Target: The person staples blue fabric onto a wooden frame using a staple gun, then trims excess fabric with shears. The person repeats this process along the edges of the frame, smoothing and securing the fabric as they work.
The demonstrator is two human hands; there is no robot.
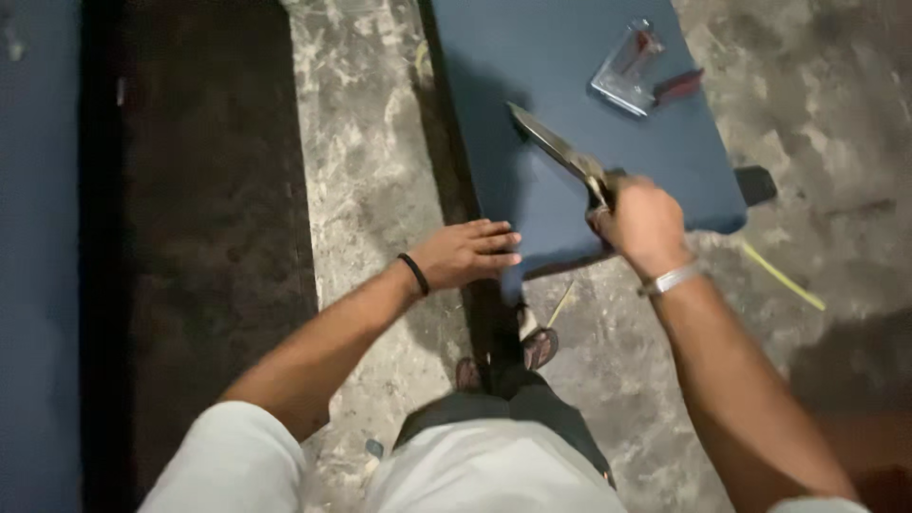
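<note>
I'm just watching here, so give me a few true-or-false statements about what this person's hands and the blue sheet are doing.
1. The right hand holds large scissors. True.
2. The left hand lies flat at the blue sheet's near edge. True.
3. The left hand holds the clear tool. False: it lies alone at the sheet's far end.
4. The sheet rests on a wooden table. False: it lies on a mottled stone floor.
5. The right wrist wears a metal bracelet. True.

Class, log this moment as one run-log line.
left hand: flat on blue sheet edge | right hand: gripping scissors, blades over sheet | clear tool: lying on sheet's far end
</note>
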